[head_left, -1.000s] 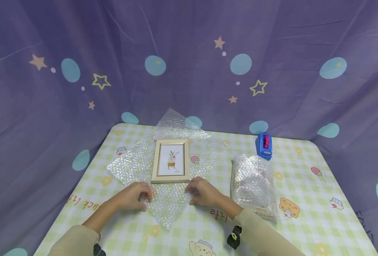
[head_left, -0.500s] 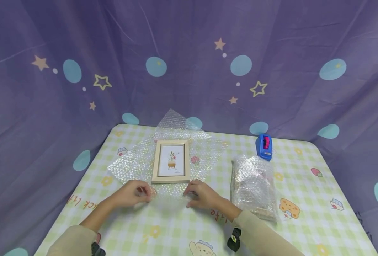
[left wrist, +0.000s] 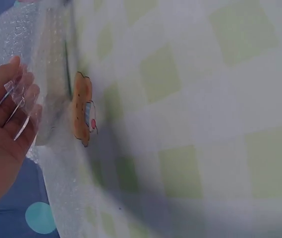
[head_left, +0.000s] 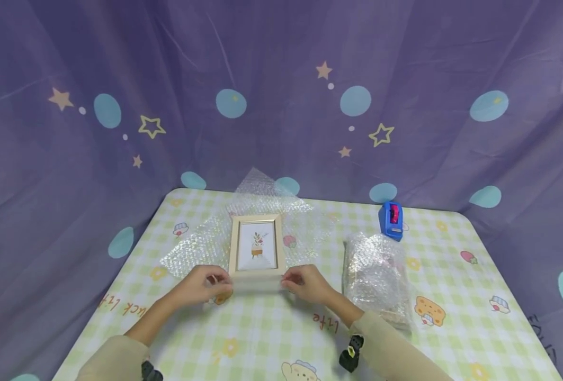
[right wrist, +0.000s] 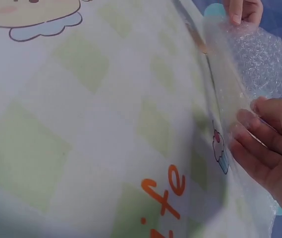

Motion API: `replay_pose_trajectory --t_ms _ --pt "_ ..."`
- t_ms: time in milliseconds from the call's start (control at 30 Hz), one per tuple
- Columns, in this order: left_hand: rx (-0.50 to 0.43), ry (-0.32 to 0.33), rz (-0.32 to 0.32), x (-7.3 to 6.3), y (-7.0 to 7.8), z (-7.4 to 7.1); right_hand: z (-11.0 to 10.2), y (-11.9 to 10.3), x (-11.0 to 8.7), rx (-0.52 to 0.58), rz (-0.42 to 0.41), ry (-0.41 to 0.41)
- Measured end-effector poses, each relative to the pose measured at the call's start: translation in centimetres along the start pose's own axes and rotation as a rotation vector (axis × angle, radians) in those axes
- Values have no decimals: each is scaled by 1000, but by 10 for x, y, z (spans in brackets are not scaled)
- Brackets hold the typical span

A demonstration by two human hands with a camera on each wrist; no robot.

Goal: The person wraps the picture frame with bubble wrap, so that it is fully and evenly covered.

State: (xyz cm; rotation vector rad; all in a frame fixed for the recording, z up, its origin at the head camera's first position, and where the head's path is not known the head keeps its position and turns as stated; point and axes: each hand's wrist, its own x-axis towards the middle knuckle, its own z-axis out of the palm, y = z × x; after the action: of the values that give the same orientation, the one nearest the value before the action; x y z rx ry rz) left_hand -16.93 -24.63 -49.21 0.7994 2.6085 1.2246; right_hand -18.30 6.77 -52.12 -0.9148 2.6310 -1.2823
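A light wooden picture frame [head_left: 234, 243] lies face up on a sheet of bubble wrap [head_left: 193, 248], its print of a potted plant showing. The wrap's near part is folded up over the frame's lower edge. At the lower left corner my left hand [head_left: 202, 286] pinches the folded wrap; its thumb and fingers close on the clear film in the left wrist view. Opposite it, my right hand [head_left: 308, 284] pinches the wrap at the lower right corner. The right wrist view shows the film [right wrist: 259, 59] stretched between both hands.
Right of the frame lies a flat bundle [head_left: 377, 275] wrapped in bubble wrap. Behind it stands a blue tape dispenser [head_left: 392, 221] with a pink-red core. A checked cloth covers the table [head_left: 262, 338]; a purple curtain [head_left: 281, 132] hangs beyond its back edge.
The wrap's near corner, flat on the table a second ago, has been lifted and folded away from me over the frame's lower edge. Both hands have closed in on the frame's near corners.
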Motion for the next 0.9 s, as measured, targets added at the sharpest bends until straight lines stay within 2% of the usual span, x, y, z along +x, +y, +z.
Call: replay_pose_trajectory --t_ms 167,267,367,633,900 --pt "-55 -81 -51 -1 5 2 -3 -2 -5 61 41 -57" --pt "-54 -93 -65 0 7 2 -4 -2 -6 91 35 -67" --pt "-29 -44 -86 4 7 3 -6 -2 -6 105 36 -28" --pt "31 155 -178 21 1 10 -4 2 6 70 74 169" --pt "16 220 -278 24 -4 18 7 10 9 4 163 245"
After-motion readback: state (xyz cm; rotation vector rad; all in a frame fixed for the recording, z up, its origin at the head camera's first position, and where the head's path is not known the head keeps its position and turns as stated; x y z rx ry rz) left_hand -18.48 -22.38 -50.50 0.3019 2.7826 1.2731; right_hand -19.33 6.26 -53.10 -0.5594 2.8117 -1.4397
